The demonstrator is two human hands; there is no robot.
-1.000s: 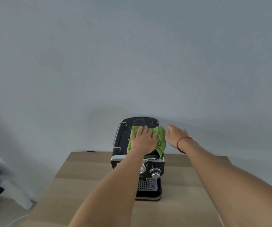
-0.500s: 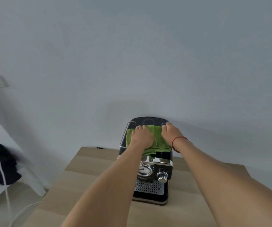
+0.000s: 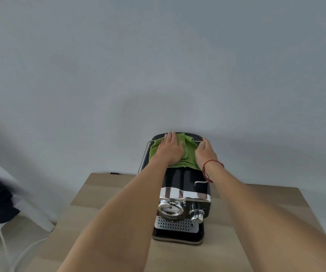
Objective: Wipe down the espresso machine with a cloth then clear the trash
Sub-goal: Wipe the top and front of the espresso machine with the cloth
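Green cloth (image 3: 189, 154) pressed on the rear top of the espresso machine (image 3: 183, 193)
The left hand (image 3: 170, 149) lies flat, fingers straight and together, bearing down to wipe; the right hand (image 3: 205, 154), fingers straight, rests on the cloth's right edge, likely keeping it spread. Half a second ago, cloth and hands sat nearer the front

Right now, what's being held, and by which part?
Nothing gripped: left hand lies flat on the green fabric cloth atop the black espresso machine; right hand touches the cloth's right edge.
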